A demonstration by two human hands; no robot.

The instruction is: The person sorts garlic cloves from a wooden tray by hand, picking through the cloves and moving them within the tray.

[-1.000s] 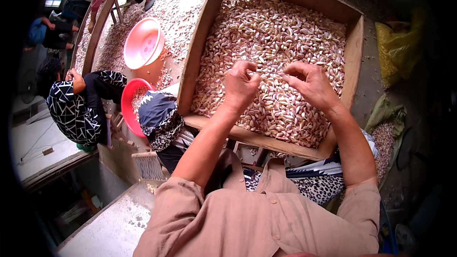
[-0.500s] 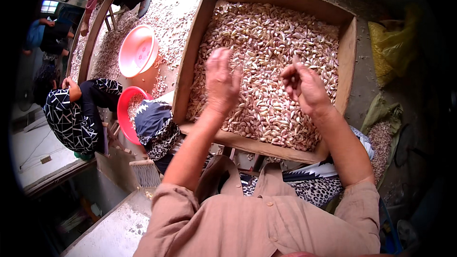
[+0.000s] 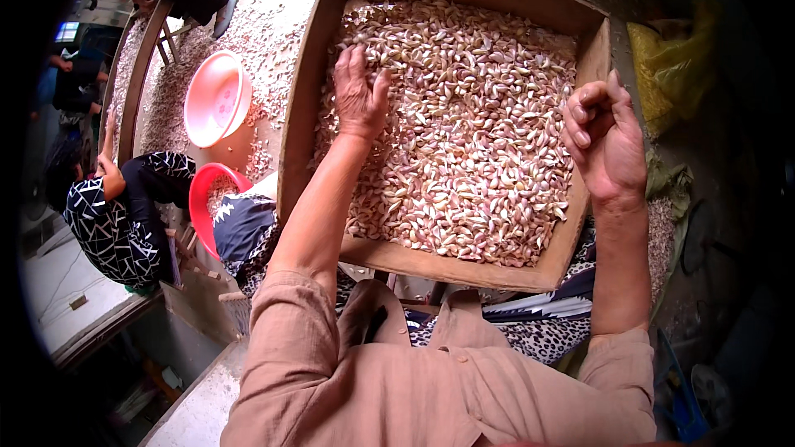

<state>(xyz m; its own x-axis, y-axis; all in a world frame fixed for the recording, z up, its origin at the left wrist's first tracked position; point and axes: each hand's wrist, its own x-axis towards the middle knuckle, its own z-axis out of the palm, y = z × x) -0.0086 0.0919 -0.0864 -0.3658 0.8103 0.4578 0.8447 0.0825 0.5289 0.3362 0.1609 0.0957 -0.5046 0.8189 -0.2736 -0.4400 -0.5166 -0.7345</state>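
Note:
Garlic cloves [image 3: 455,132], pale with purplish tinges, fill a large square wooden tray [image 3: 431,261] in front of me. My left hand [image 3: 362,98] lies over the cloves at the tray's left side, palm down, its fingers stretched and open. At the tray's right wall my right hand [image 3: 607,141] is raised, palm turned up. Its fingers are curled in and closed near the thumb; whether something small sits between them is hidden.
Left of the tray stand a pink basin [image 3: 218,99] and a red basin [image 3: 203,211] with cloves in it. Several people sit at the left; one wears a black-and-white patterned top [image 3: 112,228]. A yellow sack [image 3: 662,74] and a green sack [image 3: 667,182] lie to the right.
My right hand has moved right, from above the cloves to the tray's right wall, and turned palm up. My left hand has shifted up and left over the cloves. The view has shifted slightly.

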